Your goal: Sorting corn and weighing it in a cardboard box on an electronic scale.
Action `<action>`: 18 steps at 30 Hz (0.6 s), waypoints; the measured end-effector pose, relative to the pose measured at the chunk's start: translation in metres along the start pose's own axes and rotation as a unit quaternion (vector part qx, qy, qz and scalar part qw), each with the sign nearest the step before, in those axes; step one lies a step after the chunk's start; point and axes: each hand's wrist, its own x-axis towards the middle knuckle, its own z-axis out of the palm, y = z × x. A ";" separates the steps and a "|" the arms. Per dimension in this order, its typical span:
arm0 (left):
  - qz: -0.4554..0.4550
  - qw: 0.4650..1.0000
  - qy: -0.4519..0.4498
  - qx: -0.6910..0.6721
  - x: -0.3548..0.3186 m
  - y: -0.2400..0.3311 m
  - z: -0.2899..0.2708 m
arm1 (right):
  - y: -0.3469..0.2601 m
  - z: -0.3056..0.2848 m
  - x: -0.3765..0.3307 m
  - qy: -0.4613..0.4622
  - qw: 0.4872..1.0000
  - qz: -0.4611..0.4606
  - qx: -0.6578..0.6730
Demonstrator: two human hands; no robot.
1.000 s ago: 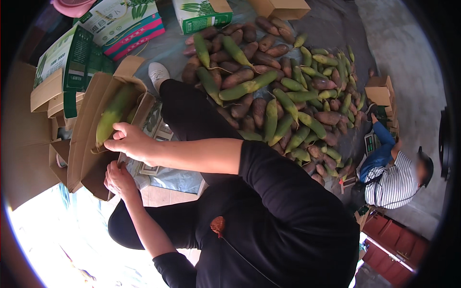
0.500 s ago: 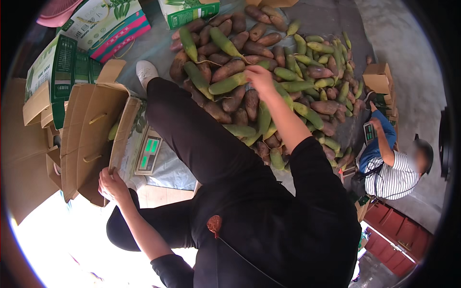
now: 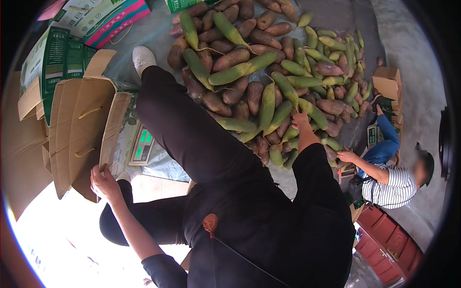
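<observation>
A large heap of long radishes, green and purplish-brown, lies on a dark sheet ahead of me. My right hand (image 3: 301, 121) is at the near right part of the heap, fingers closed round the tapered end of a green radish (image 3: 285, 89); the fingertips are partly hidden. My left hand (image 3: 104, 183) grips the edge of a flap on an open cardboard box (image 3: 77, 129) with rope handles. The box's inside is mostly hidden by its flaps. Beside it, a digital scale (image 3: 142, 145) shows lit green displays.
Printed green cartons (image 3: 55, 67) and a pink-edged carton (image 3: 108, 21) stand at the far left. At the right, a co-worker in a striped shirt (image 3: 391, 185) reaches a hand (image 3: 346, 156) to the heap's edge, near a second scale (image 3: 372, 136). Small brown boxes (image 3: 386, 81) are stacked behind.
My right hand has left the green radishes at the heap's middle and moved nearer and rightward. My left hand stays on the flap. The co-worker's hand has moved from their scale to the heap.
</observation>
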 end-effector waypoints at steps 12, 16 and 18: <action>0.021 1.000 0.009 0.001 0.005 0.006 -0.008 | -0.032 0.040 -0.041 0.179 0.941 -0.047 0.284; 0.019 1.000 0.012 0.001 0.005 0.004 -0.011 | -0.032 0.035 -0.032 0.111 0.980 -0.012 0.164; 0.009 1.000 -0.002 -0.014 0.008 0.011 -0.007 | -0.026 0.019 -0.028 0.132 0.990 -0.039 0.031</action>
